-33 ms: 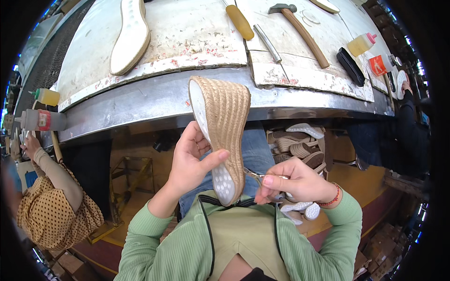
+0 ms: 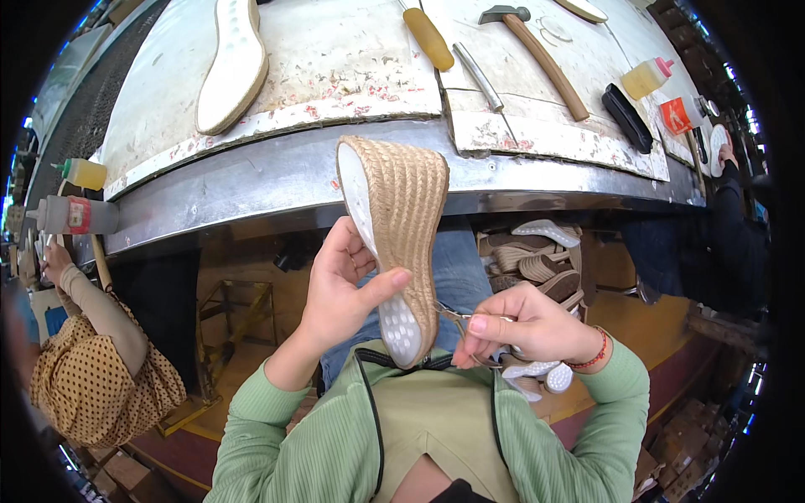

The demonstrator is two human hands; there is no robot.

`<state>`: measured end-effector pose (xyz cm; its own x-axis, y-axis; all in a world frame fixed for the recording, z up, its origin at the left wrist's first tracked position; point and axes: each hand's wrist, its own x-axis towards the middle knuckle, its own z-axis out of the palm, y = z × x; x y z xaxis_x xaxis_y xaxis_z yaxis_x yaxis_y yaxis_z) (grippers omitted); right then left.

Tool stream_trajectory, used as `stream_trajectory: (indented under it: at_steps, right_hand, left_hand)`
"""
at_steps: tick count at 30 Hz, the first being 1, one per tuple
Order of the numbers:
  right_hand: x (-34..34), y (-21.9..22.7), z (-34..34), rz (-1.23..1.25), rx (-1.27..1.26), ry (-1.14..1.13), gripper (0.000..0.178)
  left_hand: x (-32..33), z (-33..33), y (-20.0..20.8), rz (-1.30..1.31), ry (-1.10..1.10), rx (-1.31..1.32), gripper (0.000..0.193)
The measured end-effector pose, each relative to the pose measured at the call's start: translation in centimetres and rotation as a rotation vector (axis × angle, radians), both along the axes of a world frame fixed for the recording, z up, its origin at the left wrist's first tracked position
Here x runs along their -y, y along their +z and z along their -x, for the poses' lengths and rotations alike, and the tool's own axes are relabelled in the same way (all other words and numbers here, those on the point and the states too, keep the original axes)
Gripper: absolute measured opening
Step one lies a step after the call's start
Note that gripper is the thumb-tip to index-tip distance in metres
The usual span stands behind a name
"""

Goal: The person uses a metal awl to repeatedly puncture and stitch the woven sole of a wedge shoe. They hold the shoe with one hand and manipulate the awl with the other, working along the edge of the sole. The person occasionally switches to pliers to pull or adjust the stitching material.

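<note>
My left hand (image 2: 340,289) grips a wedge shoe sole (image 2: 407,205) wrapped in tan braided rope. The sole stands tilted above my lap, with its white dotted face turned left. My thumb presses the rope side and my fingers are behind the white face. My right hand (image 2: 528,327) is closed around small metal scissors (image 2: 454,313). Their tips touch or nearly touch the sole's lower right edge; the exact contact is too small to tell. My fingers cover part of the handles.
On the bench ahead lie a white sole (image 2: 235,71), a yellow-handled tool (image 2: 428,40), a metal rod (image 2: 478,77), a hammer (image 2: 549,63) and a black brush (image 2: 626,119). Bottles (image 2: 92,215) stand at left. Several soles (image 2: 541,264) are piled below right. Co-workers' hands (image 2: 57,261) show at both sides.
The scissors' handles have spread slightly as my right fingers shifted. The sole and my left hand stay almost still.
</note>
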<state>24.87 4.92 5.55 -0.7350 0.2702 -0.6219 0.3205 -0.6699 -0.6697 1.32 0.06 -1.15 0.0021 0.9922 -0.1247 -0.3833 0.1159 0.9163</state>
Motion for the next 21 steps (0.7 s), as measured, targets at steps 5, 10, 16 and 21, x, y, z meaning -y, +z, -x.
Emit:
stream_trajectory:
  at_steps: [5,10,16,21]
  right_hand:
    - [-0.3,0.2,0.4,0.045,0.015,0.038,0.04]
    - [-0.4,0.4,0.4,0.101,0.065,0.037,0.041]
    - [-0.3,0.2,0.6,0.101,0.059,0.033,0.035]
    - [-0.4,0.1,0.7,0.117,0.042,0.022,0.036]
  left_hand:
    - [0.0,-0.1,0.8,0.004,0.033,-0.094,0.053]
    - [0.1,-0.4,1.4,-0.018,0.051,-0.209,0.055]
    - [0.2,-0.6,1.6,-0.054,0.051,-0.232,0.056]
    - [0.3,-0.7,1.7,-0.068,0.048,-0.235,0.056]
